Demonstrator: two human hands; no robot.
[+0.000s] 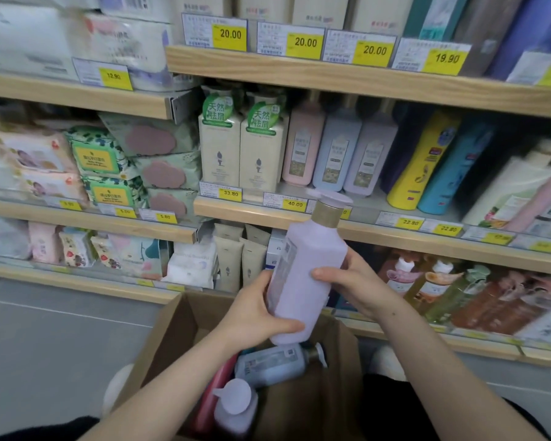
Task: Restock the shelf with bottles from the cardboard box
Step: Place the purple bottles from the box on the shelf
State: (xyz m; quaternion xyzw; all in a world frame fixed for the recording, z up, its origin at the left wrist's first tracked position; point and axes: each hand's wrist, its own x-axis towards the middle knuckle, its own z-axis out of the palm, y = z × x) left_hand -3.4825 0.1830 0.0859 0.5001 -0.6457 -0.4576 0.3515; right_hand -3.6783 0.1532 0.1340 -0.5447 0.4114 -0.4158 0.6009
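While the cardboard box sits lowest in view with a blue-grey bottle and a lilac bottle lying inside, both hands hold a lilac pump bottle above it. Left hand wraps its base; right hand clasps its side. Beyond, pink, blue and lilac bottles stand on the wooden shelf.

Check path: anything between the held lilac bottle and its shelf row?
Nothing visible. Both hands, left and right, hold the lilac bottle just below the middle shelf; open air up to the matching lilac bottle.
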